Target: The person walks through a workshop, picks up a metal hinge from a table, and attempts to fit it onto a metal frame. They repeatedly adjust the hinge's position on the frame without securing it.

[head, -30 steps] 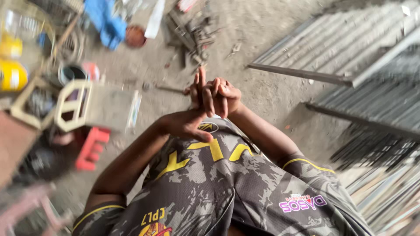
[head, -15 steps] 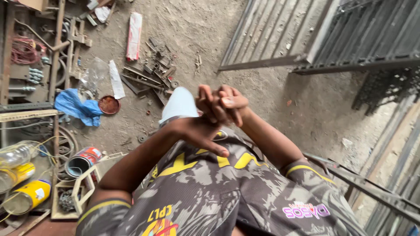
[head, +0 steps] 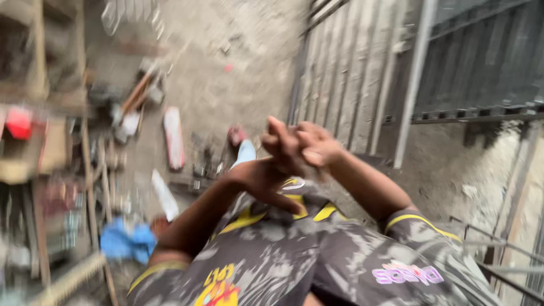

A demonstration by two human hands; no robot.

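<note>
My left hand (head: 265,180) and my right hand (head: 316,148) are clasped together in front of my chest, above a grey camouflage shirt (head: 294,260) with yellow trim. My right hand's fingers wrap over those of my left hand, and a few fingertips stick up above the clasp. Neither hand holds any object. The picture is blurred by motion.
A grey metal gate (head: 345,73) and a darker barred grille (head: 481,62) stand at the upper right. Scrap metal, a white strip (head: 173,139), a blue cloth (head: 126,241) and wooden frames (head: 39,85) litter the dirt floor at left. Thin steel bars (head: 498,266) lie at the lower right.
The view has swung, so the gate now fills the upper right and the clutter has slid left. My hands stay clasped in front of my chest.
</note>
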